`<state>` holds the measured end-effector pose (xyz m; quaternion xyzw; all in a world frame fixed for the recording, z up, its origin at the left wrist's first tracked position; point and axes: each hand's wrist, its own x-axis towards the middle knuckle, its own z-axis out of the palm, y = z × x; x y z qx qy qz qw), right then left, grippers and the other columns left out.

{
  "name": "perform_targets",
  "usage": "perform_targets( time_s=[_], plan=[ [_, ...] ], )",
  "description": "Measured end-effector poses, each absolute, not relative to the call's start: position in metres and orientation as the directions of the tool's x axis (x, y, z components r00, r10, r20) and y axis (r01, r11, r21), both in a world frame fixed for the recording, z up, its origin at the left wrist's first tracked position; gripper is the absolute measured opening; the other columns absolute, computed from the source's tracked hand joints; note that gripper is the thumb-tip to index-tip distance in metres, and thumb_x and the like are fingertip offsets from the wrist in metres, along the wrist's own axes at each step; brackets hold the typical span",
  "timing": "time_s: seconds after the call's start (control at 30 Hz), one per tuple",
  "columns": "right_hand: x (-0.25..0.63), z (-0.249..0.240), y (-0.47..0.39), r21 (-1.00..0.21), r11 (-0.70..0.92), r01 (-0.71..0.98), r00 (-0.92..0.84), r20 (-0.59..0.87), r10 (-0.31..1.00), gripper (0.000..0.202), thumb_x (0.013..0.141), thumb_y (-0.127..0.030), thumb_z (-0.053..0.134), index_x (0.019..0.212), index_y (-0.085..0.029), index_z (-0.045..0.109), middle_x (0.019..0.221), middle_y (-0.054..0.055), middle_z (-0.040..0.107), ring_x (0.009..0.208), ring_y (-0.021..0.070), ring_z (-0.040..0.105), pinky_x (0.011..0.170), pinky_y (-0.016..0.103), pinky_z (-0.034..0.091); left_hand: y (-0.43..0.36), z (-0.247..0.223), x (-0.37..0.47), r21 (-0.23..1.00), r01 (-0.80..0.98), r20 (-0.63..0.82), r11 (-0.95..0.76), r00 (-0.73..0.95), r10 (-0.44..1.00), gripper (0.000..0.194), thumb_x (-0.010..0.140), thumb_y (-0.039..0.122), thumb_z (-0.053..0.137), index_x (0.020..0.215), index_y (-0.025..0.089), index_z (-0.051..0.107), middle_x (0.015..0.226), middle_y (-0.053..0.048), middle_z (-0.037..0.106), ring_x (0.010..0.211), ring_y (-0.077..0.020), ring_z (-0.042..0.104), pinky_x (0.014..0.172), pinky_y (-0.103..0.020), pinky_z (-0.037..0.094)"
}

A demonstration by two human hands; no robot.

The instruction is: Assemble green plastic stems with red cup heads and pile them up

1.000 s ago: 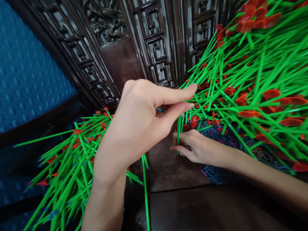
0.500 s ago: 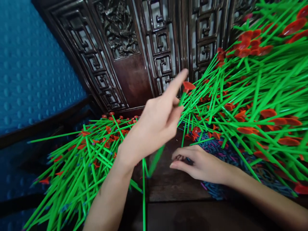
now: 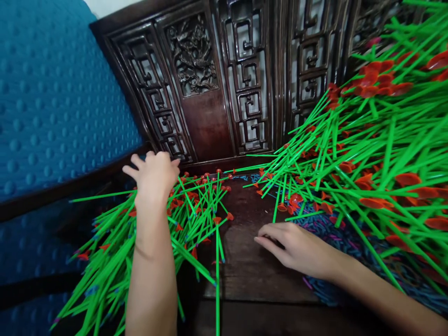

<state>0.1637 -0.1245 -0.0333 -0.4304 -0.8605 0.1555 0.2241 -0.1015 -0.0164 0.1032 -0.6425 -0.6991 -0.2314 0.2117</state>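
Observation:
My left hand [image 3: 156, 175] is over the back of the left pile of green sticks with red cup-shaped ends [image 3: 119, 252]. Its fingers are spread and nothing shows in them. Low over the dark wooden surface [image 3: 245, 238], my right hand [image 3: 290, 245] has its thumb and forefinger pressed together; whatever they may pinch is too small to make out. Beside it, to the right, lies a heap of small blue and purple pieces [image 3: 329, 280]. A larger pile of green sticks with red ends [image 3: 371, 154] rises behind and right of that hand.
Behind the piles stands a carved dark wooden panel [image 3: 206, 126] with openwork. A blue bumpy sheet [image 3: 63, 102] covers the left side, with a dark wooden rail [image 3: 87, 179] along its lower edge.
My left hand has moved left from the middle and let go of a green stick with a red end. My right hand stays low, its thumb and forefinger now closer together. The view has shifted slightly.

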Motion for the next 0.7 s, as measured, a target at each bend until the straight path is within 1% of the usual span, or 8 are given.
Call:
perform_targets(
  time_s=[0.13,0.23,0.33,0.4,0.47,0.53,0.63,0.7],
  plan=[
    [0.160,-0.036,-0.123,-0.461,0.575,0.676,-0.543,0.216,0.812,0.029,0.105,-0.028,0.043,0.092,-0.016,0.067,0.083,0.005,0.068,0.075,0.0186,0.065,0.068,0.029,0.046,-0.031,0.104,-0.053,-0.027,0.996,0.552,-0.090,0.090,0.829,0.033,0.095,0.034,0.051,0.111,0.013,0.070,0.112,-0.024,0.069,0.113,-0.0499,0.056,0.086,-0.071,0.043],
    [0.158,-0.037,-0.123,-0.457,0.579,0.675,-0.553,0.206,0.807,0.028,0.104,-0.026,0.044,0.091,-0.016,0.067,0.083,0.005,0.068,0.076,0.0188,0.065,0.068,0.029,0.045,-0.037,0.088,-0.007,0.016,0.941,0.325,-0.337,0.314,0.892,0.035,0.099,0.033,0.044,0.116,0.012,0.066,0.116,-0.020,0.068,0.113,-0.0435,0.059,0.092,-0.065,0.045],
    [0.158,-0.038,-0.124,-0.438,0.591,0.677,-0.565,0.206,0.799,0.026,0.104,-0.025,0.045,0.093,-0.016,0.068,0.085,0.006,0.069,0.079,0.0196,0.066,0.071,0.030,0.046,-0.037,0.054,0.028,0.073,0.839,0.121,-0.540,0.530,0.839,0.037,0.100,0.033,0.040,0.128,0.015,0.057,0.127,-0.018,0.065,0.123,-0.0366,0.056,0.101,-0.058,0.044],
    [0.158,-0.039,-0.125,-0.418,0.594,0.687,-0.570,0.198,0.798,0.026,0.103,-0.025,0.046,0.092,-0.017,0.068,0.086,0.005,0.069,0.079,0.0198,0.067,0.071,0.030,0.047,-0.034,0.030,0.041,0.108,0.780,0.005,-0.617,0.620,0.785,0.045,0.101,0.033,0.040,0.144,0.019,0.043,0.147,-0.014,0.052,0.135,-0.0322,0.049,0.107,-0.052,0.043],
    [0.159,-0.040,-0.126,-0.380,0.605,0.700,-0.579,0.193,0.792,0.027,0.103,-0.025,0.046,0.089,-0.017,0.067,0.085,0.005,0.069,0.078,0.0202,0.067,0.072,0.032,0.047,-0.030,0.012,0.046,0.128,0.747,-0.128,-0.652,0.665,0.736,0.060,0.098,0.033,0.048,0.154,0.024,0.028,0.163,-0.012,0.027,0.148,-0.0330,0.031,0.112,-0.053,0.038],
    [0.159,-0.040,-0.127,-0.331,0.619,0.712,-0.592,0.191,0.783,0.027,0.103,-0.024,0.046,0.085,-0.017,0.066,0.084,0.005,0.070,0.079,0.0213,0.067,0.074,0.033,0.047,-0.026,0.002,0.045,0.136,0.742,-0.232,-0.656,0.668,0.707,0.067,0.097,0.035,0.049,0.157,0.024,0.021,0.166,-0.014,0.015,0.152,-0.0346,0.021,0.115,-0.056,0.033],
    [0.160,-0.038,-0.129,-0.282,0.627,0.726,-0.604,0.173,0.778,0.026,0.102,-0.023,0.047,0.086,-0.017,0.066,0.085,0.006,0.071,0.082,0.0234,0.068,0.076,0.036,0.048,-0.021,-0.001,0.042,0.132,0.746,-0.303,-0.653,0.657,0.690,0.063,0.098,0.038,0.045,0.156,0.023,0.025,0.166,-0.015,0.014,0.151,-0.0370,0.021,0.116,-0.056,0.030],
    [0.161,-0.036,-0.129,-0.258,0.632,0.731,-0.612,0.161,0.774,0.025,0.102,-0.023,0.047,0.087,-0.017,0.067,0.085,0.006,0.071,0.081,0.0237,0.068,0.075,0.036,0.048,-0.020,0.000,0.041,0.125,0.743,-0.297,-0.657,0.660,0.690,0.060,0.098,0.039,0.046,0.153,0.021,0.031,0.165,-0.016,0.020,0.150,-0.0390,0.023,0.117,-0.057,0.029]
  ],
)
